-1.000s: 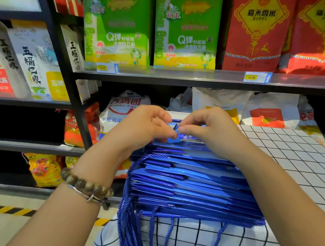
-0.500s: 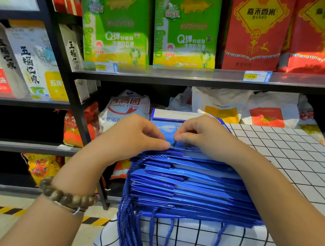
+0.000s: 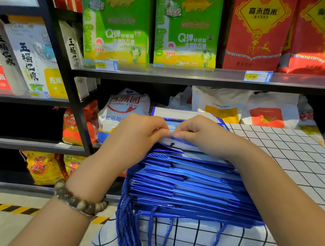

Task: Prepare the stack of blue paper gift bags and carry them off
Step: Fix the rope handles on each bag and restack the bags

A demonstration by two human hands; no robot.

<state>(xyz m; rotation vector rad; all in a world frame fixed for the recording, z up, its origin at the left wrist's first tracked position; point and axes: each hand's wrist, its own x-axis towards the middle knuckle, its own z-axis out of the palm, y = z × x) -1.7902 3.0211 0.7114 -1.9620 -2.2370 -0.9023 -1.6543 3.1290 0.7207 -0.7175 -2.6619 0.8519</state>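
**Both hands pinch the top bag of the blue stack**

The stack of blue paper gift bags (image 3: 192, 190) lies flat on the near left corner of a table (image 3: 292, 152) covered in white cloth with a thin black grid. The bags are glossy, folded flat, and layered so their stiff creased edges step down toward the camera like shingles. Twisted blue cord handles (image 3: 126, 217) hang in a thick bunch over the table's front edge at the left, with single loops farther right.

The left hand (image 3: 138, 134) and the right hand (image 3: 200, 134) sit on top of the stack, knuckles up, fingers curled tight. Their fingertips almost meet at the middle, each pinching the pale upper edge of the topmost bag. A bracelet (image 3: 78, 203) of rounded, brownish beads circles the left wrist.

Behind the table stands a dark metal shelf (image 3: 179, 75) with shiny green boxes (image 3: 117, 26), red woven-looking sacks (image 3: 256, 33) and a soft white sack (image 3: 125, 105) below.
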